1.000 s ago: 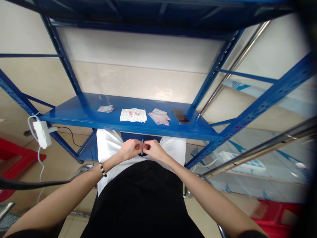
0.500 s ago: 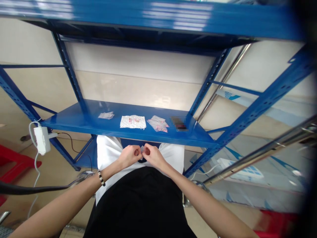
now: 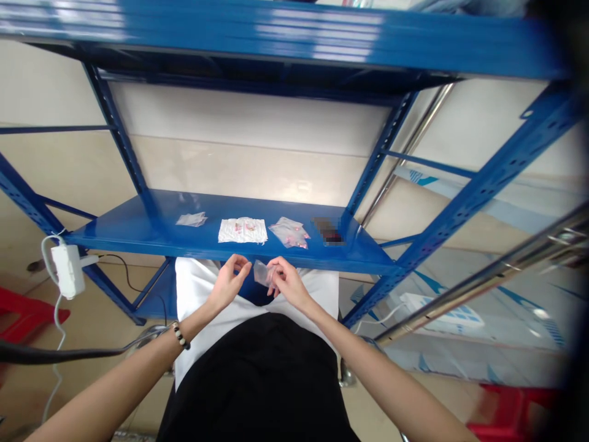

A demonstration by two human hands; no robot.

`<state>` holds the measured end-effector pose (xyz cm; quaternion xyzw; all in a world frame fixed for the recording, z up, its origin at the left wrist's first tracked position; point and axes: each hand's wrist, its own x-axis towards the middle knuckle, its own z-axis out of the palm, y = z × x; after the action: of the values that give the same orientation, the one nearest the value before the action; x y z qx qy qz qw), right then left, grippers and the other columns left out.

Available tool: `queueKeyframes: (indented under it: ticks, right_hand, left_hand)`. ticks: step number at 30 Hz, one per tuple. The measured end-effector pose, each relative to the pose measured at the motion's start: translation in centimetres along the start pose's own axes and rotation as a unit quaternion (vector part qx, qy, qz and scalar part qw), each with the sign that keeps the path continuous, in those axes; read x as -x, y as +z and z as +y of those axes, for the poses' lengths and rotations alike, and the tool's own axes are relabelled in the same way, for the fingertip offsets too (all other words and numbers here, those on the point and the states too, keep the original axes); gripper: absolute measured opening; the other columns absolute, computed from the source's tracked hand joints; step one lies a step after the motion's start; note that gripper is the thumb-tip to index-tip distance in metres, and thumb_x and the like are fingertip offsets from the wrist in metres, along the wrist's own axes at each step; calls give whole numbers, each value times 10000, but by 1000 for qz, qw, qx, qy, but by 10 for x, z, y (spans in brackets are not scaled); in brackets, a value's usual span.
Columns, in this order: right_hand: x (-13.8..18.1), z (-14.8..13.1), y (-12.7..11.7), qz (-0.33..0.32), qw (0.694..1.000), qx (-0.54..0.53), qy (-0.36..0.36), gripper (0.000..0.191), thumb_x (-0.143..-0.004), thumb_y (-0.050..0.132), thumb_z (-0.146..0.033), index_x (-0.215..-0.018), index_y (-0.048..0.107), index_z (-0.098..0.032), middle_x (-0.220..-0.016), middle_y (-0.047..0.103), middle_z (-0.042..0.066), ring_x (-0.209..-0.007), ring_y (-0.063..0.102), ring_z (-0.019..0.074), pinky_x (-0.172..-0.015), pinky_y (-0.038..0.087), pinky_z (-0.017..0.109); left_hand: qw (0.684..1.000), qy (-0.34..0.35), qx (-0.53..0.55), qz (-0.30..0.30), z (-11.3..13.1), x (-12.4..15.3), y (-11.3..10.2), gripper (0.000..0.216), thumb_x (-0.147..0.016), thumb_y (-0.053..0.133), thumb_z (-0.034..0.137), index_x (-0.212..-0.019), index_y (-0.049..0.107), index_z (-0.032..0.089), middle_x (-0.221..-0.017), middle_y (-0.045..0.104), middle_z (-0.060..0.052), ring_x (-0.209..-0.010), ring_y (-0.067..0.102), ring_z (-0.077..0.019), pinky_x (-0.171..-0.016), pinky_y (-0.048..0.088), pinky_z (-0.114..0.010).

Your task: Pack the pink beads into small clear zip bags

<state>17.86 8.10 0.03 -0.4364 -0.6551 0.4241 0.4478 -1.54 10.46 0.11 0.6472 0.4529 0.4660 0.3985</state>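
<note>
Just below the front edge of the blue metal shelf (image 3: pixel 138 228), my right hand (image 3: pixel 286 283) pinches a small clear plastic bag (image 3: pixel 262 272). My left hand (image 3: pixel 230 281) hovers close beside the bag with curled fingers parted, holding nothing. On the shelf lie a small clear packet (image 3: pixel 191 219), a white packet with red contents (image 3: pixel 242 230), a crumpled clear bag with pink pieces (image 3: pixel 289 232) and a dark blurred object (image 3: pixel 327 231).
A white power adapter (image 3: pixel 67 271) with cable hangs off the shelf frame at left. Blue uprights (image 3: pixel 483 184) and a steel tube (image 3: pixel 478 288) run at right. Red plastic shapes (image 3: pixel 27 310) sit on the floor at left and lower right.
My hands were pressed together pinching the bag; now they have risen and parted, the left has let go and the right keeps the bag. The view tilted slightly up.
</note>
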Motion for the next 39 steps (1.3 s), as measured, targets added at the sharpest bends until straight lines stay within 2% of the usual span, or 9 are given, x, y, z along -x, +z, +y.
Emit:
queueKeyframes:
  ticks: [4, 6, 9, 15, 21, 26, 31, 34, 39]
  right_hand:
    - [7, -7, -7, -31, 996, -77, -13, 254, -851, 485, -285, -1092, 442, -220, -776, 602, -27, -514, 659, 132, -396, 472, 178]
    - [7, -8, -10, -40, 995, -88, -11, 291, -846, 509, -282, -1121, 445, -213, -755, 594, -29, -509, 659, 136, -379, 463, 171]
    - [0, -5, -14, -42, 995, -91, -3, 376, -857, 528, -307, -1209, 440, -209, -761, 597, -21, -521, 669, 148, -356, 448, 163]
    - [-13, 0, -19, -5, 993, -121, 15, 722, -813, 614, -333, -1433, 249, -274, -1050, 658, 72, -654, 714, 174, -485, 569, 244]
    - [-19, -14, -16, 103, 984, -141, -20, 645, -875, 571, -428, -1428, 283, -263, -1110, 669, 115, -889, 710, 240, -682, 609, 353]
    - [-93, -9, -3, 166, 978, -91, -93, 475, -915, 452, -320, -1373, 353, -241, -1091, 661, 99, -978, 665, 203, -809, 572, 362]
    - [-183, 11, 9, 237, 969, -20, -68, 491, -865, 426, -195, -1353, 384, -169, -1124, 635, 122, -1047, 628, 177, -945, 491, 349]
    - [-206, 24, 10, 256, 966, 12, -33, 503, -867, 416, -176, -1368, 388, -145, -1121, 640, 127, -1033, 631, 173, -946, 481, 333]
    - [-212, 41, 12, 232, 966, 111, -29, 531, -885, 406, -131, -1415, 388, -159, -1127, 659, 108, -1031, 634, 179, -961, 465, 337]
  left_hand:
    - [972, -138, 171, -82, -6, 9, -2, 459, -847, 582, 531, -1100, 601, 148, -1035, 662, -129, -890, 680, -236, -581, 507, -257]
    - [954, -157, 226, -120, -8, 12, 0, 452, -840, 609, 520, -1056, 615, 123, -998, 669, -139, -875, 695, -247, -594, 517, -261]
    - [950, -148, 245, -130, -11, 8, 2, 420, -825, 646, 498, -970, 634, 104, -912, 674, -126, -838, 701, -238, -583, 508, -243]
    - [955, -154, 248, -58, -19, -4, 7, 416, -792, 680, 494, -957, 636, 115, -862, 670, -96, -764, 696, -209, -550, 500, -234]
    - [942, -120, 312, 41, -10, -21, -12, 340, -788, 700, 424, -949, 607, 140, -830, 649, -55, -757, 699, -188, -555, 510, -227]
    - [921, -56, 352, 155, -3, -83, -40, 278, -797, 675, 362, -954, 605, 144, -779, 630, -23, -686, 674, -136, -530, 498, -206]
    - [943, -77, 284, 153, -15, -138, -61, 241, -785, 676, 325, -882, 623, 111, -702, 624, -27, -572, 620, -100, -495, 495, -192]
    - [951, -85, 254, 151, -27, -148, -75, 192, -802, 662, 279, -854, 622, 99, -680, 627, -41, -544, 605, -94, -480, 498, -181]
    - [963, -89, 204, 151, -42, -152, -88, 151, -818, 651, 232, -822, 625, 84, -636, 623, -44, -503, 584, -85, -492, 531, -192]
